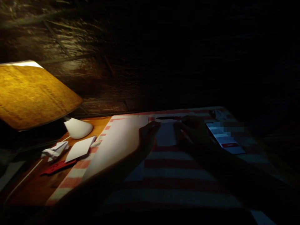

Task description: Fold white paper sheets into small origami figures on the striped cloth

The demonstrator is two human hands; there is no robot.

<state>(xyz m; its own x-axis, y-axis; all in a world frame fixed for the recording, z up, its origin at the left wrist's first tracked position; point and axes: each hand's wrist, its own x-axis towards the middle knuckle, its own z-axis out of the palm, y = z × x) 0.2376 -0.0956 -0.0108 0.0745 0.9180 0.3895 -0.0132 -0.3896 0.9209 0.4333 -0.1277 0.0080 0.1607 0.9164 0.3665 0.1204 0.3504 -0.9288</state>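
The scene is dark, lit from the left by a lamp. My left hand (pixel 147 136) and my right hand (pixel 193 131) rest on a red and white striped cloth (pixel 168 175), one at each side of a small white folded paper (pixel 167 133). Both hands have their fingers curled in and pinch the paper's top edge. A large white sheet (pixel 119 143) lies under and to the left of my left hand. Both forearms are in deep shadow.
A lit phone (pixel 225 139) lies right of my right hand. On the wooden table at left are a lamp with a yellow shade (pixel 30 93) and white base (pixel 78 128), a folded white paper figure (pixel 55 150), a white sheet (pixel 81 148) and a red flat object (pixel 57 167).
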